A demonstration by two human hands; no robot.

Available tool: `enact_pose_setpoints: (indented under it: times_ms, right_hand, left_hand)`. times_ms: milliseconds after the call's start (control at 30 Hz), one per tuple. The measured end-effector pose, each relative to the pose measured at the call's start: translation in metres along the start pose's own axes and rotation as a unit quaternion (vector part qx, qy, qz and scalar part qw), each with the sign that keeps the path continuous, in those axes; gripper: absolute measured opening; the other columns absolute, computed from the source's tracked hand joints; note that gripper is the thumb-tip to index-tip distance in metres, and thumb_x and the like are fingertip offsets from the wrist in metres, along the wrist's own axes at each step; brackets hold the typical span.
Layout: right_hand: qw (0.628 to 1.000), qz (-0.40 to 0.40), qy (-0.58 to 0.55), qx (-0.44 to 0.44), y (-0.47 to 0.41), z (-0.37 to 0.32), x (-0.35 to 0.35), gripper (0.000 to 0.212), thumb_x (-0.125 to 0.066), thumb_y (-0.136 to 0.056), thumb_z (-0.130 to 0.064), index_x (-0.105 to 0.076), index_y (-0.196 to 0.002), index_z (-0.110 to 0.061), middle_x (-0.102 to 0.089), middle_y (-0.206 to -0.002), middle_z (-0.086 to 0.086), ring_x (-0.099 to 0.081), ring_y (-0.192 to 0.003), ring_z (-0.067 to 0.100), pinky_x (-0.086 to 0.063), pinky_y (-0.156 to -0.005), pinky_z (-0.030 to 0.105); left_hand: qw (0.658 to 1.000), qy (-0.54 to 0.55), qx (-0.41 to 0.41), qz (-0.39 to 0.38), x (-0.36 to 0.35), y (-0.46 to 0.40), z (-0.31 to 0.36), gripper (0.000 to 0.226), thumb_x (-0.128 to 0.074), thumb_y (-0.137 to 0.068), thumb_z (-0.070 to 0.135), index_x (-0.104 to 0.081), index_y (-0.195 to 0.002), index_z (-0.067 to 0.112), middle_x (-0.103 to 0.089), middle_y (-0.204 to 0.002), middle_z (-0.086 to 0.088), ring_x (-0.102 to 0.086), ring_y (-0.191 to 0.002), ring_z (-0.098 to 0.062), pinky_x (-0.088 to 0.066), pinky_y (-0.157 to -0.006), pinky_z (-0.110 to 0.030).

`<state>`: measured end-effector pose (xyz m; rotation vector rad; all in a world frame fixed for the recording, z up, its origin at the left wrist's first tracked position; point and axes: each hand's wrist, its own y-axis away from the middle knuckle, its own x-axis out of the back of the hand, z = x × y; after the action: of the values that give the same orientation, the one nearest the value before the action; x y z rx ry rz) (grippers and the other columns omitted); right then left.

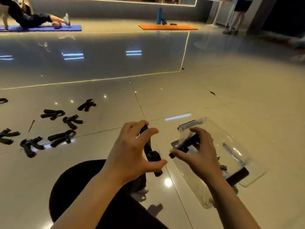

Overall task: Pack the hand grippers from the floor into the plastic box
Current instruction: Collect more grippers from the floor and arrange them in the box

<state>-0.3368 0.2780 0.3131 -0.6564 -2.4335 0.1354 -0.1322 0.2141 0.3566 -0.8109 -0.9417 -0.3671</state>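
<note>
Grippers lie scattered on the floor (214, 83) at the left: one cut off at the left edge (3, 100), one below it (8, 135), a pair side by side nearer the middle (52, 113) (72, 121), one farthest out (87, 104), and two closest to the person (31, 145) (61, 138). All are black and lie apart from each other on the glossy tiles. A thin dark stick (31, 126) lies among them.

The person's dark-clad knee (74, 182) fills the lower middle. Above it the left hand (132, 151) hovers with fingers curled and spread over a black gripper (151, 154) that stands nearly on end; whether the fingers actually clamp it cannot be told, since thumb and forefinger show gaps beside it.

Right of that, the right hand (199, 152) reaches over the near rim of the clear plastic box (247, 162), which sits on the floor at the right. Its fingers are curled apart around the handle of another gripper (186, 144) at the box's left end, the thumb close under the handle tip. More dark pieces show inside the box near its right end (237, 176), blurred through the plastic.

Far back, a person lies on a blue mat (49, 28), an orange mat (168, 27) lies by the mirror wall, and another person's legs (234, 19) stand at the right.
</note>
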Motion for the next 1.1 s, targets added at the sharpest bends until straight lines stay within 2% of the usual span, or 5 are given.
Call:
enact_pose_setpoints:
  times_ms: [233, 400, 567, 833, 1100]
  right_hand:
    - [0.995, 0.03, 0.066, -0.066, 0.008, 0.054, 0.05, 0.076, -0.087, -0.059, -0.036, -0.041, -0.119, -0.038, -0.039, -0.119, -0.012, -0.045, -0.102, 0.004, -0.034, -0.077, 0.008]
    - [0.986, 0.035, 0.096, -0.135, 0.005, 0.087, 0.088, 0.079, -0.089, -0.056, -0.032, -0.046, -0.123, -0.031, -0.041, -0.128, -0.004, -0.046, -0.112, 0.016, -0.045, -0.095, 0.037]
    - [0.982, 0.008, 0.118, -0.146, -0.018, 0.107, 0.124, 0.075, -0.086, -0.06, -0.028, -0.046, -0.124, -0.029, -0.041, -0.13, -0.001, -0.045, -0.113, 0.018, -0.045, -0.097, 0.042]
    - [0.953, -0.166, 0.226, -0.115, -0.077, 0.152, 0.159, 0.078, -0.083, -0.062, -0.043, -0.042, -0.127, -0.027, -0.041, -0.133, 0.003, -0.046, -0.106, 0.015, -0.038, -0.081, 0.025]
    - [0.943, -0.138, 0.247, -0.176, -0.097, 0.218, 0.164, 0.086, -0.079, -0.058, -0.059, -0.044, -0.129, -0.026, -0.041, -0.131, 0.007, -0.044, -0.118, 0.025, -0.042, -0.092, 0.035]
  left_hand:
    - [0.996, 0.023, -0.085, -0.028, -0.043, -0.016, 0.041, 0.071, -0.058, -0.058, 0.066, -0.06, -0.113, 0.021, -0.058, -0.116, -0.004, -0.049, -0.108, -0.025, -0.044, -0.081, -0.029]
    - [0.993, 0.015, -0.088, -0.075, -0.058, -0.03, 0.051, 0.073, -0.055, -0.058, 0.068, -0.057, -0.115, 0.023, -0.058, -0.117, -0.003, -0.05, -0.107, -0.024, -0.054, -0.073, -0.032]
    - [0.994, 0.017, -0.085, -0.071, -0.063, -0.051, 0.063, 0.069, -0.056, -0.058, 0.067, -0.057, -0.113, 0.025, -0.058, -0.117, -0.002, -0.05, -0.107, -0.024, -0.046, -0.076, -0.029]
    - [0.997, -0.035, -0.058, -0.038, -0.086, -0.092, 0.105, 0.069, -0.054, -0.059, 0.068, -0.064, -0.107, 0.021, -0.062, -0.112, -0.003, -0.056, -0.1, -0.028, -0.05, -0.074, -0.039]
    - [0.985, -0.12, -0.041, -0.119, -0.124, -0.125, 0.124, 0.07, -0.049, -0.059, 0.072, -0.065, -0.106, 0.023, -0.064, -0.11, -0.005, -0.06, -0.098, -0.029, -0.049, -0.076, -0.042]
